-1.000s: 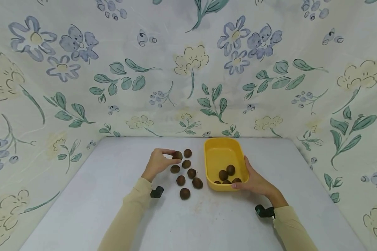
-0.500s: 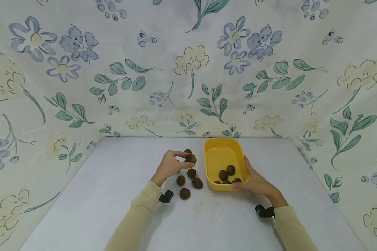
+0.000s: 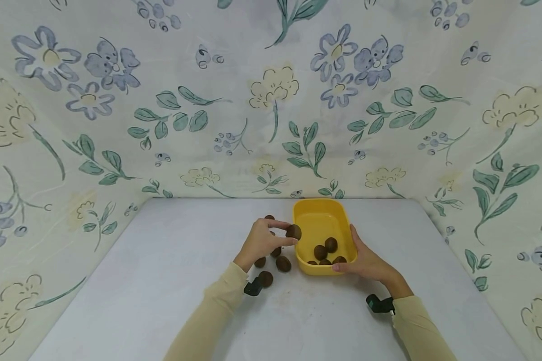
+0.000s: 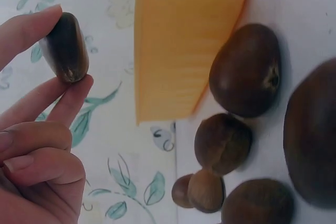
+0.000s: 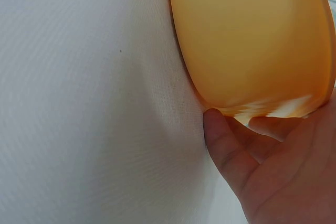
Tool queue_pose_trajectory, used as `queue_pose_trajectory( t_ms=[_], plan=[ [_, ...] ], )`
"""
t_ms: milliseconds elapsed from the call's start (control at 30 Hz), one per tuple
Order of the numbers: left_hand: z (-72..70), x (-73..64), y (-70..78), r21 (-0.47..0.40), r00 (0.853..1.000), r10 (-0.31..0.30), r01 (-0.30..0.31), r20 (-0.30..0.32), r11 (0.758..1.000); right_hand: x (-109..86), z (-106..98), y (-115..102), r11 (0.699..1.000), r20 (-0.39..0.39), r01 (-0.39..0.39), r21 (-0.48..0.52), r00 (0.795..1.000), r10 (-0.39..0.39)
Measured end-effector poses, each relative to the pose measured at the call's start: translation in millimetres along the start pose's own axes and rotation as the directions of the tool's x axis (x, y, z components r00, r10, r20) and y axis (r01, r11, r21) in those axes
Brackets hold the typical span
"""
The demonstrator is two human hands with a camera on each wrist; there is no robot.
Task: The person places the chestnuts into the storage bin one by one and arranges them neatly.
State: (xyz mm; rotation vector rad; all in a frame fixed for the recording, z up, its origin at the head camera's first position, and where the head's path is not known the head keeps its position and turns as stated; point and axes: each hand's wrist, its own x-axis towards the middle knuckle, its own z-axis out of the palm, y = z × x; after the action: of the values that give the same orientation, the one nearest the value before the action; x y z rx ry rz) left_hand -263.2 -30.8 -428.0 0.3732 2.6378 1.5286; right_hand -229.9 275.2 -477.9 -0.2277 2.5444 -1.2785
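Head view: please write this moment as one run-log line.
left grip: pinches chestnut near left rim of yellow tub | right grip: holds yellow tub | inside: five chestnuts visible | table: loose chestnuts, partly hidden

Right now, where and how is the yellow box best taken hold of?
I would grip the yellow box at its rounded near right corner, coming from the right, as the right hand does: thumb on the near wall, fingers along the side. Loose chestnuts lie to its left.

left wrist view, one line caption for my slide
Fingers of the left hand pinch a brown nut, with the yellow container and loose nuts on the white table.
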Motion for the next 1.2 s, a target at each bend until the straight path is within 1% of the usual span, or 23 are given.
queue_pose_trajectory(
  t_ms=[133,233,300,400,533,667,767,900,1067,1200],
  plan=[
    [9.6,0.9,3.3,0.002,1.0,0.024,-0.025,0.013,1.0,-0.1,0.5,-0.2,1.0,0.001,-0.009,0.003,1.0,0.009],
    [16.6,2.0,4.6,0.016,1.0,0.014,-0.015,0.026,1.0,0.5,1.1,-0.3,1.0,0.008,-0.007,0.002,1.0,0.007],
    [21.2,3.2,4.6,0.047,0.999,0.005,-0.006,0.033,0.999,1.1,1.3,0.3,1.0,0.01,-0.01,0.015,1.0,0.009],
    [27.2,5.4,3.8,0.117,0.999,0.007,-0.012,0.045,0.993,1.6,1.2,1.6,1.0,0.011,-0.003,0.02,1.0,0.003],
    [33.7,8.6,3.1,0.206,0.998,0.003,-0.016,0.065,0.978,1.5,0.9,2.9,1.0,0.01,0.0,0.019,1.0,0.0],
    [39.2,10.1,3.4,0.256,0.997,-0.019,-0.001,0.077,0.967,1.7,0.5,3.5,1.0,0.008,0.012,0.022,1.0,-0.012],
    [43.3,10.7,3.9,0.303,0.996,-0.015,-0.011,0.086,0.953,1.5,0.1,3.9,1.0,0.004,0.015,0.017,1.0,-0.015],
    [48.6,11.8,5.2,0.378,0.994,0.004,-0.047,0.113,0.924,1.0,0.2,3.4,1.0,0.002,0.004,0.004,1.0,-0.004],
    [53.8,14.1,7.0,0.447,0.989,0.035,-0.096,0.141,0.889,0.5,-0.2,3.3,1.0,0.006,0.004,0.016,1.0,-0.004],
    [55.7,15.5,8.2,0.449,0.987,0.034,-0.1,0.154,0.888,0.1,-0.7,2.1,1.0,0.009,0.0,0.023,1.0,0.0]
  ],
)
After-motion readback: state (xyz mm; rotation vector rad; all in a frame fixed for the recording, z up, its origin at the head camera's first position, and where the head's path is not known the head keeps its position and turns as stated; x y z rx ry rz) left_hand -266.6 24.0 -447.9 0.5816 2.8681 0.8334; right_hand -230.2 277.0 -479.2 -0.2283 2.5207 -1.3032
